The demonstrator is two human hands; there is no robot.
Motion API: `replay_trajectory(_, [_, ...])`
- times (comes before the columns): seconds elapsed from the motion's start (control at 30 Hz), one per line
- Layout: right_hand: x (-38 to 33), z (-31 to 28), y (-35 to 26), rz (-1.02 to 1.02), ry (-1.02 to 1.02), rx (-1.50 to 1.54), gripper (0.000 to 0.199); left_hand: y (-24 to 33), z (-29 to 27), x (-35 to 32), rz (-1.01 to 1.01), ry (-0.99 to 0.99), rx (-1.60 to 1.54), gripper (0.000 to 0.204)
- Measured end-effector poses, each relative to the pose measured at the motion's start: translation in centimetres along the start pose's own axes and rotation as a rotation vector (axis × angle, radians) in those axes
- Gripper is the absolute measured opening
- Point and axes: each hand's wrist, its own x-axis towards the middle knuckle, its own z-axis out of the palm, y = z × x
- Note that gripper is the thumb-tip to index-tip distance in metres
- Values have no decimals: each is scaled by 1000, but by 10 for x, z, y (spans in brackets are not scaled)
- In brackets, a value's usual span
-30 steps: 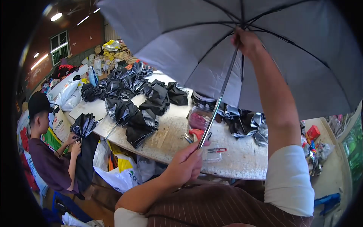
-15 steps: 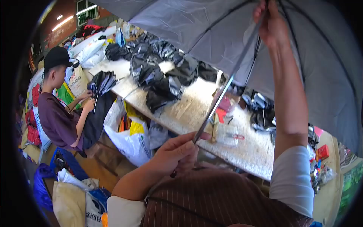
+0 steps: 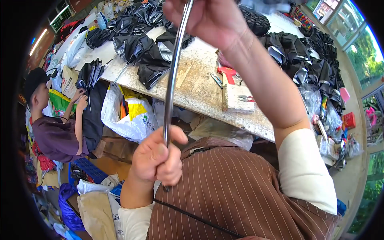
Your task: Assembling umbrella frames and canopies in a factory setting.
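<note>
In front of my chest, my left hand [image 3: 158, 156] is closed round the lower part of a shiny metal umbrella shaft [image 3: 173, 80], with the thumb and index finger pressed against it. The shaft stands nearly upright and its top runs out of the picture. High up, my right hand [image 3: 204, 20] is beside the shaft, its wrist bent. Its fingers are blurred and cut off by the upper edge, so their grip is hidden. The umbrella's canopy is out of sight.
A worn worktable [image 3: 196, 90] bears folded black umbrellas [image 3: 140, 50], a red-handled tool [image 3: 227, 74], pliers [image 3: 216, 80] and a whitish block [image 3: 236, 98] with small snips on it. At left a person [image 3: 60, 132] handles a black umbrella [image 3: 90, 76] near a white sack [image 3: 128, 116].
The grey open canopy has gone from view. The shaft has swung from a slant to nearly upright; my right hand has moved left and up, my left hand left. The view has shifted.
</note>
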Motion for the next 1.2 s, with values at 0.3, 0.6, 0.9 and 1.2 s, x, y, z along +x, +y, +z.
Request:
replay_trajectory(0.3, [-147,-182,106,612,521,-368,30,-26,-56,31,-376,-43,0,32])
replay_trajectory(0.6, [-275,-262,-12,-22,449,-2335,32,-38,-155,41,-220,409,60,38])
replay_trajectory(0.9, [-269,-274,3,642,554,-2310,39,-50,-202,37,-261,841,1133,16])
replay_trajectory(1.2, [-274,-229,31,602,681,-1717,26,-44,-205,44,174,840,2031,14])
